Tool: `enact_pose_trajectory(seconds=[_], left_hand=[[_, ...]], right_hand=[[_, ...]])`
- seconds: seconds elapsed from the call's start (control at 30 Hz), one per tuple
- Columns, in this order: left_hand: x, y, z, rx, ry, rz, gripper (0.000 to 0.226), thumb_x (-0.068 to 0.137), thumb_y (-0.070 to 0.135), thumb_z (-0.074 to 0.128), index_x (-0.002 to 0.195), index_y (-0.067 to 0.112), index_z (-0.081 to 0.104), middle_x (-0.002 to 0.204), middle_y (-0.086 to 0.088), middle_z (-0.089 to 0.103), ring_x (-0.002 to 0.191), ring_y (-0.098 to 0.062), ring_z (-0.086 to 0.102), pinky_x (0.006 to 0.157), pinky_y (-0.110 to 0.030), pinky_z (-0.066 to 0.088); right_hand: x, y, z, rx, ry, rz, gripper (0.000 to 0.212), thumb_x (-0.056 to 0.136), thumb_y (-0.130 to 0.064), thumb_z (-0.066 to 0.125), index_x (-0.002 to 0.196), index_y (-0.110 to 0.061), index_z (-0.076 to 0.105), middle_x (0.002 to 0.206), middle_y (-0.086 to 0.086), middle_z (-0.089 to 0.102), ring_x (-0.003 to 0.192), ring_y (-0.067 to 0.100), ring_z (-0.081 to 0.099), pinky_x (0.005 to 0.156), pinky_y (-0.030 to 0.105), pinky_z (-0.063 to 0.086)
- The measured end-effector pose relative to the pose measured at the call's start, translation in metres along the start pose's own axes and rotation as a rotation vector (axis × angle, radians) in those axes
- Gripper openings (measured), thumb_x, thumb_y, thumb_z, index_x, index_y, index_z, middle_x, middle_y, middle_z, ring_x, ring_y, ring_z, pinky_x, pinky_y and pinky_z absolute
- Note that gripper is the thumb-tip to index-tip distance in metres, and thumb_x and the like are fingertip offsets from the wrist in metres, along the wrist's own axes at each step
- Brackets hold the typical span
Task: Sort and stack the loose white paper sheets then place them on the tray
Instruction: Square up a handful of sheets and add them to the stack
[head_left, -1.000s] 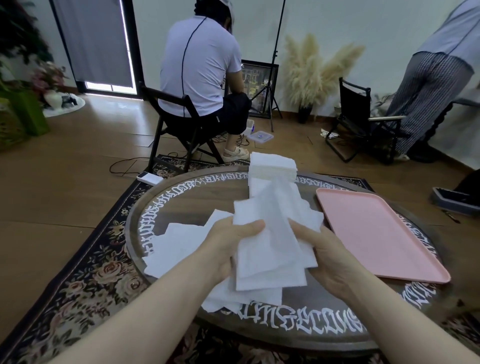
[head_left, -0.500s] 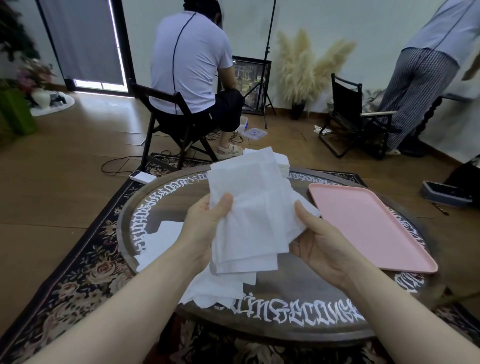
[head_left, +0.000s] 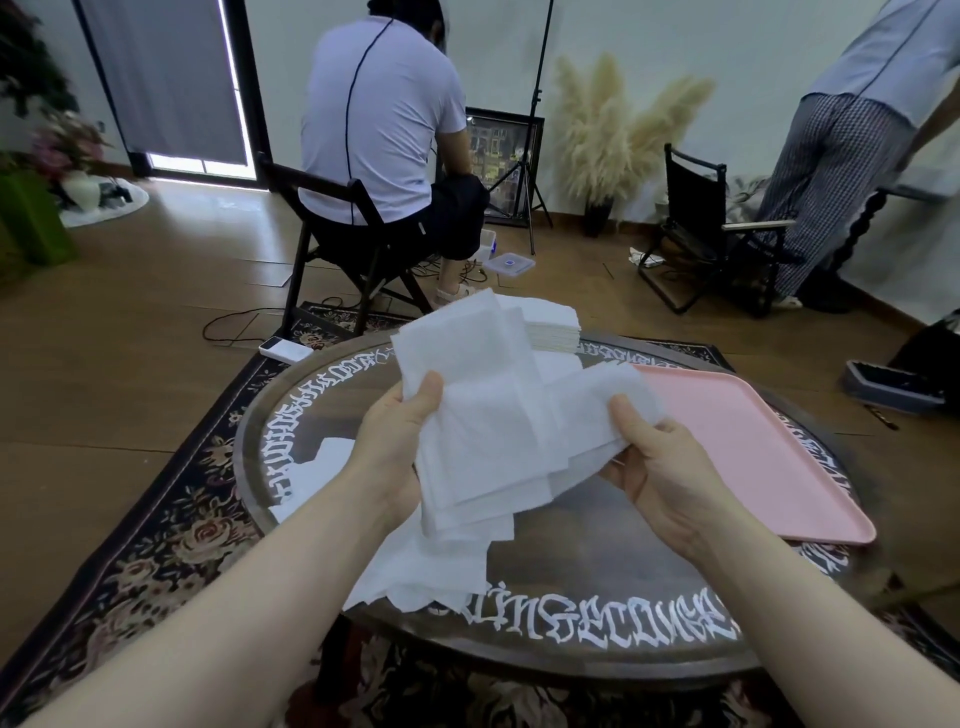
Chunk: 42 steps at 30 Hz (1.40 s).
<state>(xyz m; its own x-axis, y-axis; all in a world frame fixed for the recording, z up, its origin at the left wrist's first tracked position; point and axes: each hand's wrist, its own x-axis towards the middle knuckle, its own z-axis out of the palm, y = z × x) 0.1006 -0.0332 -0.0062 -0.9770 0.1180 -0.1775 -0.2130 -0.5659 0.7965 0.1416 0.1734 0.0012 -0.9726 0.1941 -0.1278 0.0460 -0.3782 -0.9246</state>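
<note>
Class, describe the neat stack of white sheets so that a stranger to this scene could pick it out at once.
Start at the round dark table with white lettering round its rim. At its far edge, beyond the bundle of sheets held in both hands, sits the neat stack. Unlike the loose sheets scattered at the left, its edges are squared.

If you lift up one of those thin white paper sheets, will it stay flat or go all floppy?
Probably floppy: the thin white paper sheets bend and droop between the left hand and right hand. Likely very light, since a thumb pinch holds several. They look soft, so may crumple easily.
</note>
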Motion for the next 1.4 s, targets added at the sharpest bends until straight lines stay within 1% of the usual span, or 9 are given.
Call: enact_pose_trajectory(seconds=[0.13,0.33,0.43,0.6,0.77,0.97,1.07,1.17,1.4], left_hand=[[0.0,-0.007,0.0,0.002,-0.001,-0.113,0.014,0.1,0.017,0.052,0.1,0.012,0.066,0.085,-0.004,0.077,0.07,-0.019,0.074,0.055,-0.033,0.059],[0.017,-0.016,-0.017,0.217,0.46,-0.046,0.017,0.1,0.013,0.05,0.11,0.009,0.063,0.101,-0.011,0.068,0.092,-0.03,0.065,0.09,-0.046,0.053],[0.016,-0.023,-0.023,0.293,0.595,-0.078,0.016,0.098,0.01,0.045,0.102,0.007,0.06,0.112,-0.016,0.063,0.102,-0.035,0.062,0.096,-0.05,0.051],[0.001,-0.037,-0.002,0.07,0.344,-0.243,0.02,0.103,0.01,0.045,0.116,0.006,0.06,0.1,-0.013,0.067,0.091,-0.031,0.064,0.093,-0.049,0.05],[0.0,-0.024,0.009,-0.01,0.199,-0.06,0.018,0.099,0.023,0.057,0.11,0.012,0.067,0.111,-0.01,0.072,0.106,-0.028,0.067,0.102,-0.049,0.048],[-0.001,-0.02,0.013,-0.205,0.131,-0.127,0.077,0.082,0.073,0.046,0.13,0.014,0.06,0.123,-0.009,0.069,0.115,-0.029,0.063,0.107,-0.048,0.043],[-0.006,-0.024,0.018,-0.093,0.107,-0.074,0.057,0.087,0.051,0.06,0.124,0.008,0.063,0.112,-0.01,0.073,0.103,-0.025,0.07,0.094,-0.041,0.053],[-0.004,-0.021,0.019,-0.01,0.246,0.02,0.023,0.099,0.02,0.056,0.112,0.004,0.065,0.103,-0.009,0.074,0.089,-0.022,0.071,0.074,-0.032,0.057],[0.014,0.009,-0.005,0.015,0.672,0.205,0.034,0.102,0.025,0.049,0.131,0.008,0.055,0.124,-0.008,0.064,0.107,-0.025,0.062,0.098,-0.039,0.051]], right_hand=[[-0.001,0.001,0.002,0.036,0.009,-0.018,0.019,0.097,-0.018,0.054,0.107,-0.007,0.065,0.092,0.003,0.075,0.075,0.013,0.072,0.062,0.026,0.061],[0.004,-0.017,-0.004,0.203,0.009,-0.167,0.019,0.098,-0.019,0.048,0.108,-0.015,0.064,0.099,-0.003,0.074,0.089,0.01,0.069,0.082,0.029,0.057],[0.002,-0.021,-0.001,0.322,-0.092,-0.161,0.026,0.087,-0.023,0.053,0.11,-0.017,0.063,0.097,-0.004,0.076,0.088,0.007,0.072,0.081,0.029,0.058],[-0.002,-0.009,0.007,0.258,-0.167,-0.026,0.037,0.085,-0.023,0.055,0.119,-0.011,0.063,0.103,0.003,0.075,0.085,0.011,0.073,0.071,0.028,0.06],[-0.003,0.009,0.005,-0.022,-0.102,0.192,0.016,0.096,-0.011,0.054,0.105,-0.008,0.067,0.098,0.009,0.077,0.078,0.019,0.074,0.072,0.037,0.06],[-0.004,0.014,0.003,-0.041,-0.049,0.197,0.016,0.097,-0.013,0.055,0.107,-0.009,0.067,0.1,0.009,0.077,0.081,0.02,0.075,0.072,0.037,0.062],[-0.005,0.016,0.005,-0.059,-0.03,0.184,0.016,0.098,-0.015,0.053,0.103,-0.01,0.067,0.093,0.007,0.078,0.075,0.019,0.075,0.068,0.037,0.062],[-0.005,0.013,0.007,-0.112,0.012,0.147,0.016,0.099,-0.022,0.053,0.102,-0.014,0.066,0.088,0.002,0.078,0.074,0.016,0.074,0.073,0.039,0.058],[0.005,-0.01,-0.006,-0.043,0.153,0.032,0.017,0.1,-0.021,0.052,0.106,-0.01,0.064,0.086,0.0,0.076,0.076,0.015,0.071,0.068,0.032,0.055]])
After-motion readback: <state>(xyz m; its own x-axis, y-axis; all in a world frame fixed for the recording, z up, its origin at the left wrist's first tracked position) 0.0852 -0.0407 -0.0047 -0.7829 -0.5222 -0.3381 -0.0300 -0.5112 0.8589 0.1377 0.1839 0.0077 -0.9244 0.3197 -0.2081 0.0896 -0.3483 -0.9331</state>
